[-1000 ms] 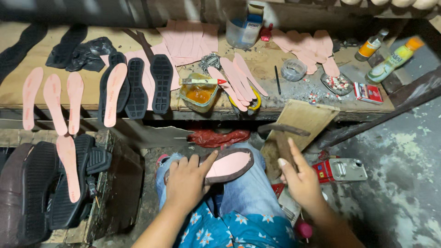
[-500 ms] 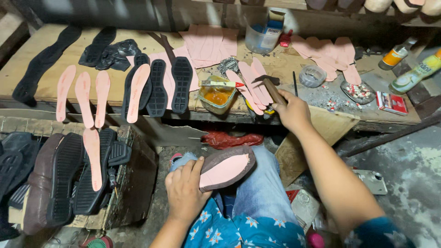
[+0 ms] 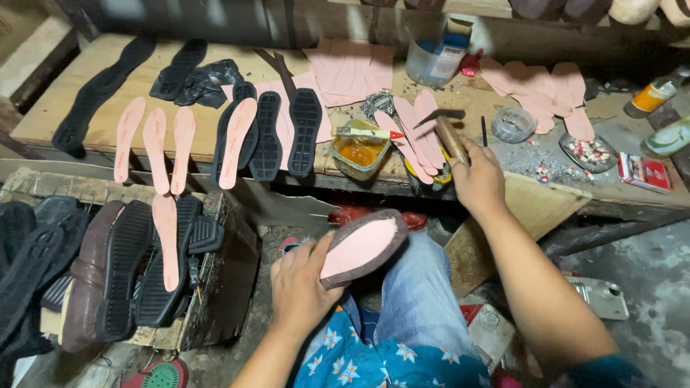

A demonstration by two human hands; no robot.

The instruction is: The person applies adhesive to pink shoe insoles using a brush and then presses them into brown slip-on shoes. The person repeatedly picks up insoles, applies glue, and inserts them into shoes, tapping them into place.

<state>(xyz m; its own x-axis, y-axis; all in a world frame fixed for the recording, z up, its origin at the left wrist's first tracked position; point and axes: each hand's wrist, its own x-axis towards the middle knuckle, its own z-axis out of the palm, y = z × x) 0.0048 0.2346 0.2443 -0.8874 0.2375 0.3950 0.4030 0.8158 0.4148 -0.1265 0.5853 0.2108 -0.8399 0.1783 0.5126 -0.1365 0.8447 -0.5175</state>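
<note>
Pink-lined, the shoe upper (image 3: 361, 248) lies over the knee as before, pinched at its heel end by the left hand (image 3: 305, 284). The right hand (image 3: 478, 179), reaching for the hammer (image 3: 447, 133) half a second ago, now has its fist closed round the wooden handle at the table's front edge. Just left stands an amber glue jar (image 3: 359, 154); pink insoles (image 3: 420, 133) lie beside the hammer. Black soles (image 3: 287, 133) line the front edge further left.
</note>
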